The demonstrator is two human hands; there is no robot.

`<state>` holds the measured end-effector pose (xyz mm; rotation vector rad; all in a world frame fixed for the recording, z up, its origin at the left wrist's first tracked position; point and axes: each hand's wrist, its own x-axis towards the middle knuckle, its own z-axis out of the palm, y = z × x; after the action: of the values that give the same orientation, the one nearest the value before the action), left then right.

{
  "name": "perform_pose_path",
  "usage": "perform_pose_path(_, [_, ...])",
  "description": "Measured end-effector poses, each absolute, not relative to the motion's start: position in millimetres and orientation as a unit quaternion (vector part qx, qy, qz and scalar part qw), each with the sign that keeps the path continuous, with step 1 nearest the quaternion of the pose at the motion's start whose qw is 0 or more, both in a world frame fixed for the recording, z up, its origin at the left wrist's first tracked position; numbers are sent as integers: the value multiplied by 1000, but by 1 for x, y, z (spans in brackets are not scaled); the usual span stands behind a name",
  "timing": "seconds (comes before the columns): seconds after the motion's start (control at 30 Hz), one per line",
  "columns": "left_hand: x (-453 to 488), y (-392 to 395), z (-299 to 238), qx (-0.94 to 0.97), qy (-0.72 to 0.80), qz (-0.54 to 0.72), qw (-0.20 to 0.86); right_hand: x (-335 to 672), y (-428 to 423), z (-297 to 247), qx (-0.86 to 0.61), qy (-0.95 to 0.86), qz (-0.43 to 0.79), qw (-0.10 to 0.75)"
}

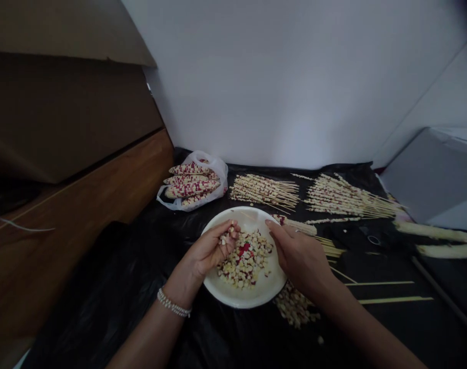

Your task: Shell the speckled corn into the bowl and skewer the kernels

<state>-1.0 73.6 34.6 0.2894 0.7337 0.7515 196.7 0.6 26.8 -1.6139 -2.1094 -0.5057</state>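
Observation:
A round white bowl [217, 293] stands in front of me, holding loose corn kernels [243, 269], mostly cream with dark red ones and a bright red patch in the middle. My left hand [214, 246] is over the bowl's left side, its fingers curled around several corn kernels. At the right rim is my right hand [298, 256], fingertips pinched together above the bowl's edge. A faint thin line crosses the bowl's far side toward those fingertips; I cannot tell what they grip. More loose kernels [297, 307] lie on the black sheet beside the bowl, under my right forearm.
Speckled corn cobs [191, 187] fill a white plastic bag [220, 169] at the back left. Two piles of kernel-threaded skewers, one nearer [260, 189] and one farther right [341, 197], lie behind. Bare skewers [383, 283] and stripped cobs [433, 230] are at right on black sheeting [149, 277].

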Motion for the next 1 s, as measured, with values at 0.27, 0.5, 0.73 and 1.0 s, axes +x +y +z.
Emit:
perform_pose_path(0.27, [-3,60,29,151,358,419,821,187,-14,29,-554,-778,-188,231])
perform_pose_path(0.5, [-3,53,31,231,393,414,788,184,-22,28,-553,-775,-210,222])
perform_pose_path(0.73, [-4,47,31,261,399,424,770,180,-25,23,-545,-780,-213,223])
perform_pose_path(1.0, [-1,43,38,200,394,421,792,178,-29,23,-561,-781,-189,199])
